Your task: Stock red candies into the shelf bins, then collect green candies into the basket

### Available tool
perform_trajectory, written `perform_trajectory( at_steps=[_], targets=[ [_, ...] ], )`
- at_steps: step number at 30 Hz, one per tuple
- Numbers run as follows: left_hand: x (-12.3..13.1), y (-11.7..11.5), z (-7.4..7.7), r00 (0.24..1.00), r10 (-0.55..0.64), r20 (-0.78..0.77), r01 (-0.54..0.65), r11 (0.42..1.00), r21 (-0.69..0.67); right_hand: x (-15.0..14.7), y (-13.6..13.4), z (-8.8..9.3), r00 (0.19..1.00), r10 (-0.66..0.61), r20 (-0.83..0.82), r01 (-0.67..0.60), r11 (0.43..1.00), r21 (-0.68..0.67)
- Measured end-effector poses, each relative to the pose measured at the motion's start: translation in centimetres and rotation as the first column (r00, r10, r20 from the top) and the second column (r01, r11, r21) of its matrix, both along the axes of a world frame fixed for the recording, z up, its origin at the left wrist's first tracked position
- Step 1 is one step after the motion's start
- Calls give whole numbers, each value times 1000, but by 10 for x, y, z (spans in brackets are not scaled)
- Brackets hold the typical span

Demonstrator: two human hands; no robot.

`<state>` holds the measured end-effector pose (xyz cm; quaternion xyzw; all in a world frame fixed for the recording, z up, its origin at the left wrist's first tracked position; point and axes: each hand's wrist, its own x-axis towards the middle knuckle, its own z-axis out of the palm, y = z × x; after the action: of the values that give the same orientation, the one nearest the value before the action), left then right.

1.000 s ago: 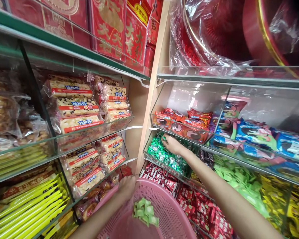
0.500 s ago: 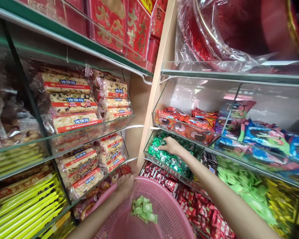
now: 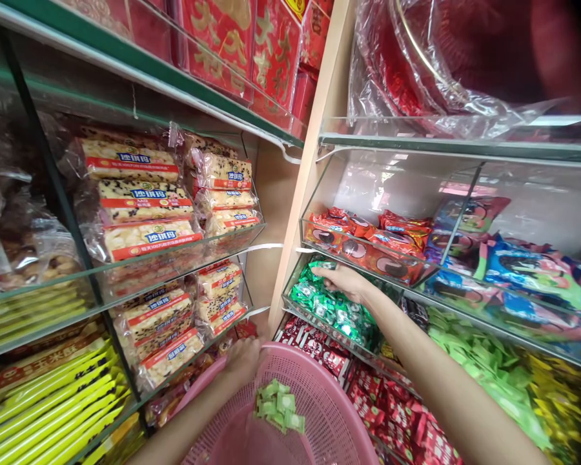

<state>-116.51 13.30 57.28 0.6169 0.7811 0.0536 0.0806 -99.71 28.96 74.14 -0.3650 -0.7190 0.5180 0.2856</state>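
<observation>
Green candies (image 3: 343,313) in bin (image 3: 322,330), right hand (image 3: 345,281) pinching some, left hand (image 3: 243,361) gripping basket (image 3: 339,387) of packets (image 3: 279,405)

The basket (image 3: 333,390) is pink, patterned with small holes; the sweets (image 3: 280,406) inside are pale green. The candies (image 3: 341,315) are glossy emerald with white marks. The bars (image 3: 144,201) are cream, black-speckled, with red bands.

Reading 沙琪玛 on wrapped bars (image 3: 150,194) behind left glass shelf's (image 3: 53,280) front edge, 100万 on lowest bar's red band; I catch gold 大吉, 大利 on red packet (image 3: 274,61) near upper shelf's (image 3: 140,71) right end.
</observation>
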Motion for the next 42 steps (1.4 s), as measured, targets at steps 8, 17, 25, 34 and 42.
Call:
perform_trajectory(
  at_steps=[8, 17, 25, 34, 42],
  targets=[
    [4, 3, 6, 1000, -5, 4, 6, 1000, -6, -5, -5, 8, 935, -207, -288, 11, 828, -560],
    [8, 1, 14, 1000, -2, 17, 2, 1000, 6, -9, -33, 1, 876, -320, -361, 60, 815, -576],
    [11, 0, 17, 1000, 1, 30, -1, 1000, -14, -10, -111, -68, 893, -157, -422, -229, 649, -726],
    [1, -10, 11, 1000, -18, 9, 18, 1000, -12, -23, -132, -163, 979, 26, -203, -174, 633, -754],
    [4, -10, 6, 1000, 22, -10, -22, 1000, -22, -35, -154, -213, 910, 377, 171, -309, 894, -325]
  ],
)
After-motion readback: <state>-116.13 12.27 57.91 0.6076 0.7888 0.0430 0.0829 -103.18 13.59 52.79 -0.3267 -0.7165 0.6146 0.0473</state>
